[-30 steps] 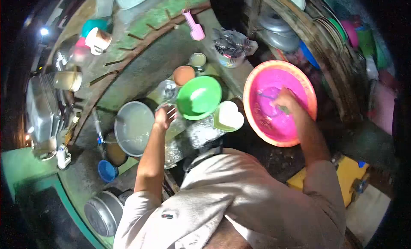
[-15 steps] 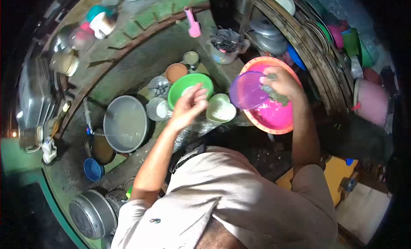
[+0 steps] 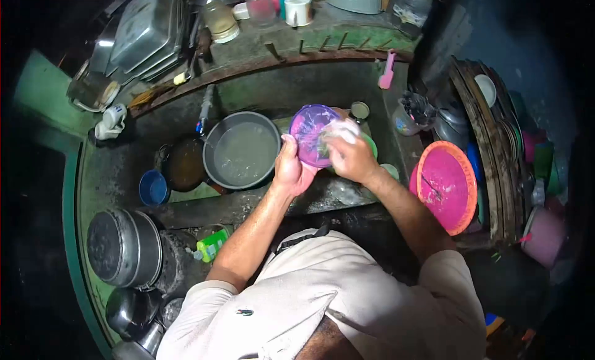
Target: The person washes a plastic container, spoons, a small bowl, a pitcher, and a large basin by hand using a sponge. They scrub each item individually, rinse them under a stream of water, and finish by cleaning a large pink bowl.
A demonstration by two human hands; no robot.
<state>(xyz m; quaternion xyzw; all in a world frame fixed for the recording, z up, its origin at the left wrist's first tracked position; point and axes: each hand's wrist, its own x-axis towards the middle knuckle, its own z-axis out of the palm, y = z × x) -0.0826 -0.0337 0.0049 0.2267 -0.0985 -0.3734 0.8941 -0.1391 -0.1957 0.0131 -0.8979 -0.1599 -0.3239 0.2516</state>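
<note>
My left hand (image 3: 291, 169) grips the lower left rim of a purple translucent plastic bowl (image 3: 305, 129), which is tilted toward me with suds on its inner face. Pressed to the bowl's right side is my right hand (image 3: 354, 154), closed around a greenish scrubbing pad, blurred by motion and mostly covered by the fingers and foam. Behind the right hand, part of a green bowl (image 3: 371, 144) shows. A large grey basin (image 3: 217, 150) of cloudy water stands just left of my left hand.
To the right is a pink basin with an orange rim (image 3: 469, 193). A blue bowl (image 3: 153, 188) and dark pan (image 3: 186, 164) sit left of the grey basin. Large pots (image 3: 124, 247) stand at lower left. A tap (image 3: 206, 109) and a ledge with pegs (image 3: 322, 44) line the back.
The purple bowl has moved left from the pink basin to the middle, and my left hand now holds it. My right hand brought the scrubbing pad along. The view has turned left.
</note>
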